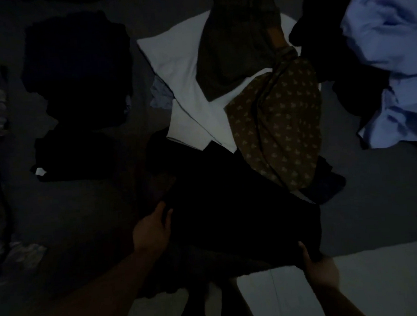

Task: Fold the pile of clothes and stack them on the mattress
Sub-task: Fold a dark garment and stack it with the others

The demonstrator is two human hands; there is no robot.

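The scene is very dim. A black garment (pixel 235 212) lies in front of me on the dark mattress (pixel 376 196). My left hand (pixel 151 231) holds its left edge, fingers tucked into the cloth. My right hand (pixel 319 270) grips its near right corner, thumb on top. Beyond it lie a brown patterned garment (pixel 281 129), a white cloth (pixel 186 86) and a grey-brown garment (pixel 235 46), overlapping in a loose pile.
A crumpled light blue shirt (pixel 387 61) sits at the far right. Dark folded clothes (pixel 75 68) lie stacked at the left, with more dark pieces (pixel 75 153) nearer. Pale floor (pixel 308 293) shows below the mattress edge. Patterned fabric (pixel 15 255) lies at the far left.
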